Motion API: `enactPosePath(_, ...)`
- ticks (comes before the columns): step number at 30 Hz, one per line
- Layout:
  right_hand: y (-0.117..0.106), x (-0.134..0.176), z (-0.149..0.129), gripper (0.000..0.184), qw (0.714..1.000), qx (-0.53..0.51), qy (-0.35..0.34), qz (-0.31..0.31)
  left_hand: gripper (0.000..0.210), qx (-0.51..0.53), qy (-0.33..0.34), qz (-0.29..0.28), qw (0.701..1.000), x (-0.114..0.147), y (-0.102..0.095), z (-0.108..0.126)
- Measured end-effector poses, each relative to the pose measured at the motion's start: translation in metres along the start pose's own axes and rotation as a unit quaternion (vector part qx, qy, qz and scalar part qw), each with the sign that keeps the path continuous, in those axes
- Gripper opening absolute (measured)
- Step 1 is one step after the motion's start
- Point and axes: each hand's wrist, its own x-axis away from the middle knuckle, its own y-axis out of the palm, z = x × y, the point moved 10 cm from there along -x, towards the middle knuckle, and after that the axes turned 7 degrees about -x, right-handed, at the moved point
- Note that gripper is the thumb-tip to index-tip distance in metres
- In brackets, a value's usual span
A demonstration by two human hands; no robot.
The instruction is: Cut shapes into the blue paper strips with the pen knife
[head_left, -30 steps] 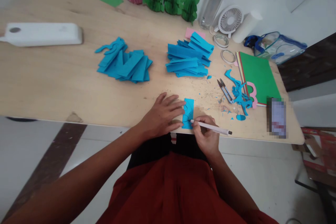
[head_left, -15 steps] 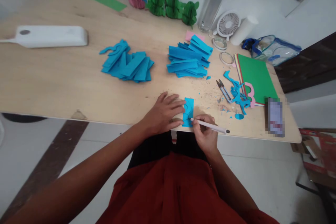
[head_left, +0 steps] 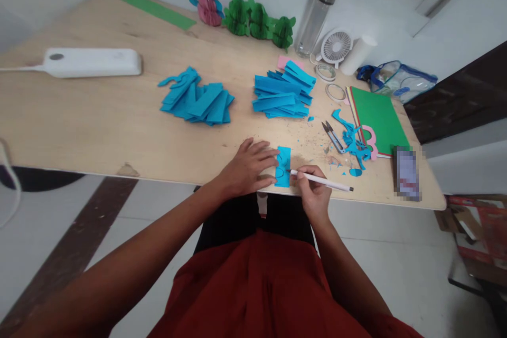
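A small blue paper strip (head_left: 283,177) lies near the front edge of the table, with dark curved lines drawn on it. My left hand (head_left: 249,166) rests flat with fingers spread, its fingertips on the strip's left edge. A white pen (head_left: 325,180) is pinched in my right hand (head_left: 316,190), its tip at the right side of the strip. Beyond my hands lie a stack of folded blue paper (head_left: 200,100) on the left and a pile of blue paper strips (head_left: 282,96) in the middle.
Thread snips (head_left: 333,137) lie beside blue paper scraps (head_left: 354,140) and a pink paper cutout (head_left: 371,142). Green paper sheets (head_left: 380,119) and a blurred phone (head_left: 407,173) are at right. Along the back stand green paper ornaments (head_left: 259,21), a bottle (head_left: 317,18) and a fan (head_left: 336,47).
My right hand and the pen have shifted slightly up the strip and to the right. My left hand stays put on the paper. The whole view has tilted a little.
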Motion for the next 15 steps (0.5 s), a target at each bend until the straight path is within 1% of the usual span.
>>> enactPosePath(3, -0.0049, 0.0003, 0.0042, 0.017, 0.997, -0.065, 0.005, 0.028, 0.029, -0.004, 0.001, 0.006, 1.000, 0.0002, 0.0009, -0.0006)
enactPosePath(6, -0.0065, 0.0005, 0.0023, 0.017, 0.995, -0.085, -0.018, 0.040, 0.028, -0.006, 0.003, 0.008, 1.000, 0.0004, 0.0019, -0.0008)
enactPosePath(10, -0.0056, 0.0005, -0.0012, 0.022, 0.998, -0.039, -0.037, 0.034, 0.028, -0.004, 0.003, 0.012, 1.000, 0.0002, 0.0016, -0.0003)
enactPosePath(13, -0.0024, 0.0007, -0.0018, 0.027, 0.999, 0.012, -0.046, 0.016, 0.029, -0.004, 0.000, 0.012, 1.000, -0.0004, 0.0004, -0.0004)
enactPosePath(15, 0.0015, 0.0012, -0.0035, 0.028, 0.996, 0.051, -0.067, 0.001, 0.029, -0.003, 0.003, 0.011, 1.000, -0.0009, -0.0010, 0.0004)
